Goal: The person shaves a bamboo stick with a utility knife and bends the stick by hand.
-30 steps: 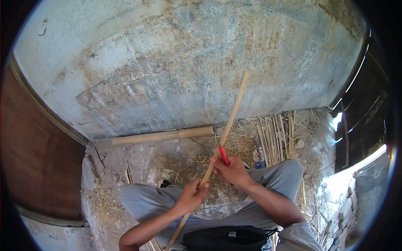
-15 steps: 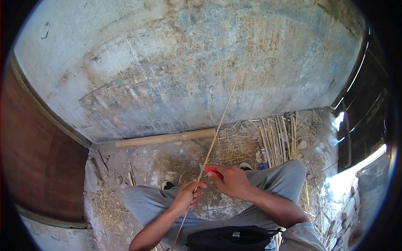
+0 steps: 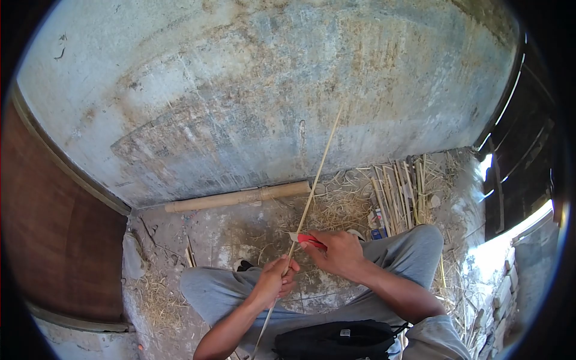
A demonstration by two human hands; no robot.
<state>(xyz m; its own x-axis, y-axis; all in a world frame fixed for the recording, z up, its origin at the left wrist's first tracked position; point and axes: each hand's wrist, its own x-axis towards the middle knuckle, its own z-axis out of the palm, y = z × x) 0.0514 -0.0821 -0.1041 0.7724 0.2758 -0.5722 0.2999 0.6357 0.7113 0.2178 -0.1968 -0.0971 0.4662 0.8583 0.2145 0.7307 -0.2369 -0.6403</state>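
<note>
Under the head camera, I see the left hand point(image 3: 279, 277) closed around a slanting bamboo strip point(image 3: 321, 162), the right hand point(image 3: 340, 254) gripping a red-handled knife point(image 3: 311, 241), blade point(image 3: 293, 236) seemingly touching the strip just above; if the strip twists, the blade could skid into the left hand.

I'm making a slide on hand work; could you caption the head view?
Left hand gripping a thin strip, right hand holding a red-handled knife at it, before a weathered wall.
</note>
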